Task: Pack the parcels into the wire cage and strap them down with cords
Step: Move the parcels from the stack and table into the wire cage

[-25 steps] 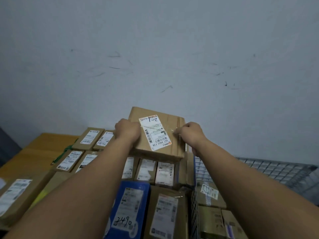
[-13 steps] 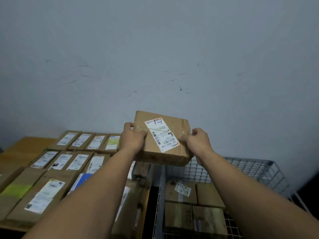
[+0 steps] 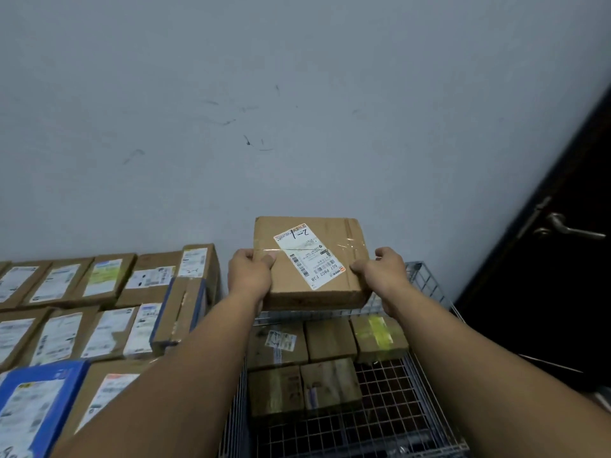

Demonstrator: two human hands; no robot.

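I hold a brown cardboard parcel (image 3: 325, 242) with a white shipping label in the air, above the far end of the wire cage (image 3: 426, 282). My left hand (image 3: 249, 274) grips its left edge and my right hand (image 3: 380, 272) grips its right edge. Several brown parcels (image 3: 329, 340) lie packed in the cage below, in two rows against its far and left sides. Bare mesh floor (image 3: 383, 408) shows at the cage's near right. No cord is in view.
A stack of labelled parcels (image 3: 105, 312) fills the left side, with a blue box (image 3: 33, 401) at the near left. A grey wall stands behind. A dark door with a metal handle (image 3: 568, 226) is at the right.
Both hands have carried the parcel rightward from above the left stack to over the wire cage. My view has swung right, bringing the door into sight.
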